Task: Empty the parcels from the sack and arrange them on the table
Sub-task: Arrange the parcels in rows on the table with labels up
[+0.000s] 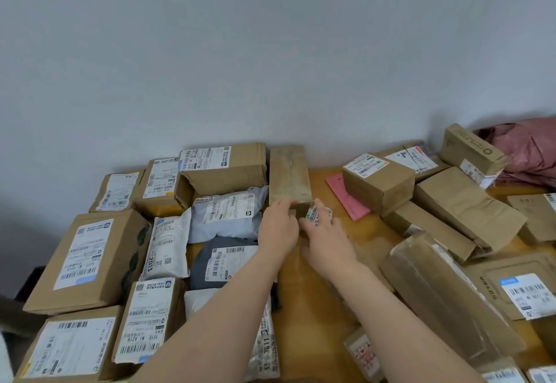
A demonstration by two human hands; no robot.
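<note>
Risk: long cardboard box [288, 172] skews on the counter [304, 307]. Both the left hand [278, 227] and right hand [326, 233] curl fingers round its near end. An uneven push would shove it into the grey mailer [228, 212] just beside its left side, rumpling that row.

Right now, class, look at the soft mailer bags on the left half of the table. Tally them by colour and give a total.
White bags: 2 (one partly hidden)
Pale blue-grey bag: 1
Dark grey bag: 1
Total: 4
</note>
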